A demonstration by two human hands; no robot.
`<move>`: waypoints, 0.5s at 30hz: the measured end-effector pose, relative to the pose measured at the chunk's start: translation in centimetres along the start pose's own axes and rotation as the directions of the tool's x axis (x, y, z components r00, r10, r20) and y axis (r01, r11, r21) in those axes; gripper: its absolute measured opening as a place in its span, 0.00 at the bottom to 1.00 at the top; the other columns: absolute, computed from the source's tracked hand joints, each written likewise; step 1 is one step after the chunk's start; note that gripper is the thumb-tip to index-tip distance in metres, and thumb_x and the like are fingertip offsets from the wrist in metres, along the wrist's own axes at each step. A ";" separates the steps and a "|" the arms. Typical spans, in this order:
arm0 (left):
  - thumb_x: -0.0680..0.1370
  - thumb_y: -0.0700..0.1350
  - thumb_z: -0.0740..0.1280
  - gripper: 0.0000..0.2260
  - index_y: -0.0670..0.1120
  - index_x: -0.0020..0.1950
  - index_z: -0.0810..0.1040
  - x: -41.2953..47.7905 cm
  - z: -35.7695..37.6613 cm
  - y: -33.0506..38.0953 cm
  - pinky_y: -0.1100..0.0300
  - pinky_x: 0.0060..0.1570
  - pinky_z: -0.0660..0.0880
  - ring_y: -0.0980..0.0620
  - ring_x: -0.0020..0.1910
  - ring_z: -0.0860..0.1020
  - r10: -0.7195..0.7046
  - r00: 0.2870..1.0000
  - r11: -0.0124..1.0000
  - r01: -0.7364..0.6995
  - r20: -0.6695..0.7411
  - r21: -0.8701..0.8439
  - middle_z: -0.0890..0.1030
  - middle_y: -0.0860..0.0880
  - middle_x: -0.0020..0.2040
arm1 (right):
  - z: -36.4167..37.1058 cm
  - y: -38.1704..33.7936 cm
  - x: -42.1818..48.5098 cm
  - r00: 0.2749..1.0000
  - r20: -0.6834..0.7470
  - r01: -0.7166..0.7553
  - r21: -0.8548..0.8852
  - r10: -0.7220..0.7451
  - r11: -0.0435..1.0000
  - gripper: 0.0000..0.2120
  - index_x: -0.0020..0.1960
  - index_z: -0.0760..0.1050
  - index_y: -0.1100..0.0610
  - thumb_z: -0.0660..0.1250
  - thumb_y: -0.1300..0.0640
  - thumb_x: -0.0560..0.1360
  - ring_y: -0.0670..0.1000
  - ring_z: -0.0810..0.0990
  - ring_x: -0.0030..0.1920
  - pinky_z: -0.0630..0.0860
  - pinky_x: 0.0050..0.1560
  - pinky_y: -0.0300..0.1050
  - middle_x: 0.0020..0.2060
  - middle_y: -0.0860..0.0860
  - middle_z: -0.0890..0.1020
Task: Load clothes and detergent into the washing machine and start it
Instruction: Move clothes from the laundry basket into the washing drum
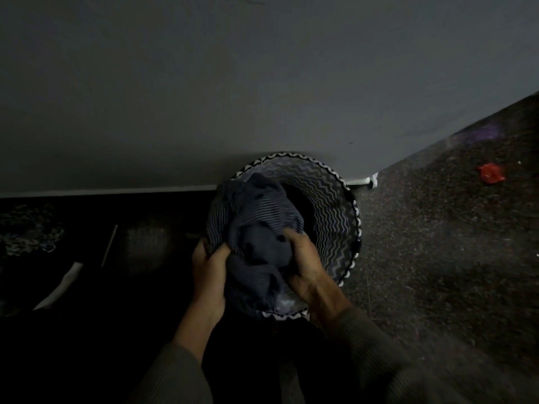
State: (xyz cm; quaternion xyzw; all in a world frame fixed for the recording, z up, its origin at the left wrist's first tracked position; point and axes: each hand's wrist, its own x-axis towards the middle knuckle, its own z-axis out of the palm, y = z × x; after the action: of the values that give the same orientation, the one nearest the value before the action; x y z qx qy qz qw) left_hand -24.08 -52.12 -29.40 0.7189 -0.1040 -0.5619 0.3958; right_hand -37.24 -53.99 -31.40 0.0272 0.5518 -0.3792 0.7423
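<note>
A round laundry basket (335, 196) with a zigzag pattern stands on the floor against a grey wall. A bundle of dark blue clothes (256, 225), partly striped, bulges out of its left and near side. My left hand (208, 275) grips the bundle's left edge. My right hand (303, 263) grips the cloth from the right, fingers curled into the fabric. Both hands are over the basket's near half. No washing machine or detergent is in view.
The grey wall (262, 83) fills the upper frame. Speckled floor (437, 243) lies to the right, with a small red scrap (491, 173) on it. The floor on the left is very dark, with a pale strip (62, 284) and a patterned heap (26, 231).
</note>
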 end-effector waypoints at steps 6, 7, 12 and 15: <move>0.70 0.71 0.64 0.33 0.53 0.69 0.75 1.0 0.9 0.2 0.44 0.66 0.73 0.46 0.63 0.77 -0.045 0.998 0.992 0.040 0.041 0.118 0.78 0.47 0.66 | 0.0 0.7 -2.4 0.810 0.214 0.535 -0.651 -0.545 0.539 0.20 0.61 0.79 0.54 0.64 0.67 0.71 0.47 0.79 0.59 0.73 0.62 0.37 0.57 0.47 0.81; 0.67 0.77 0.63 0.40 0.53 0.70 0.74 1.3 0.8 0.2 0.44 0.67 0.72 0.45 0.65 0.77 -0.125 0.983 0.991 0.117 0.137 0.062 0.77 0.47 0.68 | -0.2 1.1 -2.5 0.779 0.257 0.527 -0.762 -0.572 0.375 0.21 0.60 0.80 0.54 0.63 0.63 0.69 0.49 0.78 0.59 0.71 0.61 0.34 0.56 0.46 0.80; 0.62 0.68 0.75 0.38 0.54 0.68 0.75 0.6 0.4 0.0 0.49 0.58 0.78 0.48 0.57 0.82 -0.152 0.945 0.988 0.135 0.288 0.080 0.82 0.49 0.60 | 0.8 1.4 -5.0 0.789 0.428 0.515 -0.852 -0.441 0.095 0.24 0.59 0.80 0.47 0.62 0.53 0.64 0.46 0.74 0.58 0.71 0.56 0.37 0.58 0.43 0.78; 0.63 0.56 0.80 0.33 0.45 0.65 0.80 1.2 -1.0 -0.9 0.51 0.50 0.79 0.42 0.56 0.83 -0.292 0.908 0.952 0.307 0.302 -0.001 0.83 0.42 0.58 | 0.6 0.8 -5.6 0.786 0.556 0.601 -0.790 -0.272 0.122 0.23 0.61 0.80 0.48 0.66 0.52 0.67 0.45 0.74 0.59 0.71 0.59 0.39 0.62 0.40 0.78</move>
State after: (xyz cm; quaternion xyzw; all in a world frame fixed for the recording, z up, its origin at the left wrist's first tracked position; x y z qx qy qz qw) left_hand -23.04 -51.81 -30.81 0.6235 -0.0374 -0.7202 0.3019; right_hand -36.81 -50.71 -26.78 -0.6361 0.5358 -0.1758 0.5267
